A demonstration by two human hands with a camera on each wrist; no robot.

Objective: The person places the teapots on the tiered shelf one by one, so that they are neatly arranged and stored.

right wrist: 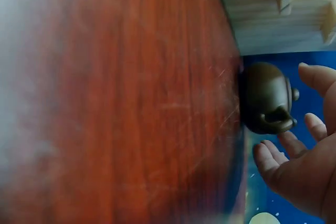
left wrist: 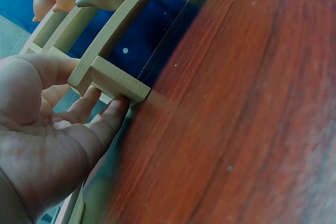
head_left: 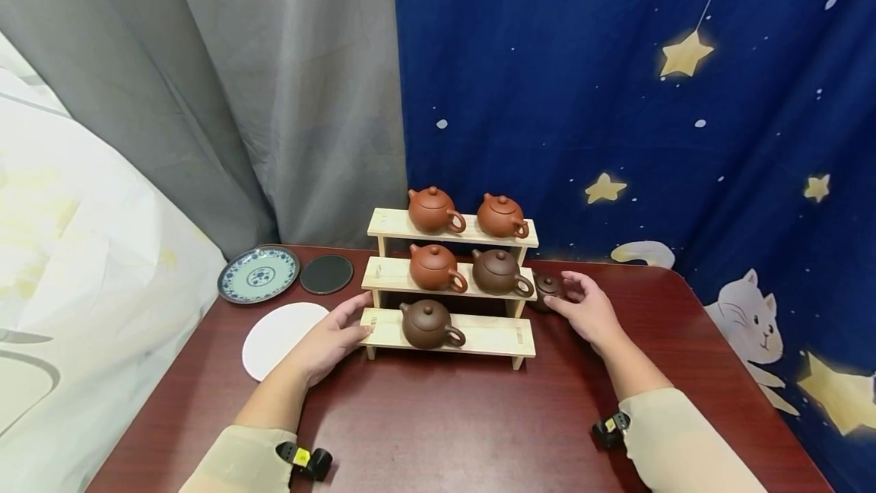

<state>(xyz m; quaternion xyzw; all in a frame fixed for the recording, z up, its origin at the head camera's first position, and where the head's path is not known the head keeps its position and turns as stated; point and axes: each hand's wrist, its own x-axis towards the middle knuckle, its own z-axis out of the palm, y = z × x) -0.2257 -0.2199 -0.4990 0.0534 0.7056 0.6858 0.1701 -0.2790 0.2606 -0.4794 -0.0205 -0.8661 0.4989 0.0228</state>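
Note:
A three-step wooden display stand [head_left: 479, 333] sits on the table. My left hand [head_left: 330, 342] grips the left end of its lowest shelf, thumb on top; in the left wrist view the fingers reach under the plank [left wrist: 116, 77] by its leg. Beside the stand's right side, a dark brown teapot [right wrist: 266, 95] stands on the tabletop. My right hand [head_left: 590, 312] is next to it with fingers spread, and the right wrist view shows a gap between them. On the stand are three reddish teapots, one of them [head_left: 433, 210] top left, and two dark brown ones, one [head_left: 427, 324] on the lowest step.
Left of the stand lie a blue-patterned plate [head_left: 260, 275], a black round coaster [head_left: 326, 275] and a white disc [head_left: 277, 337]. The dark red table [head_left: 445, 432] backs onto a grey curtain [head_left: 328, 97] and a blue starry curtain [head_left: 534, 97].

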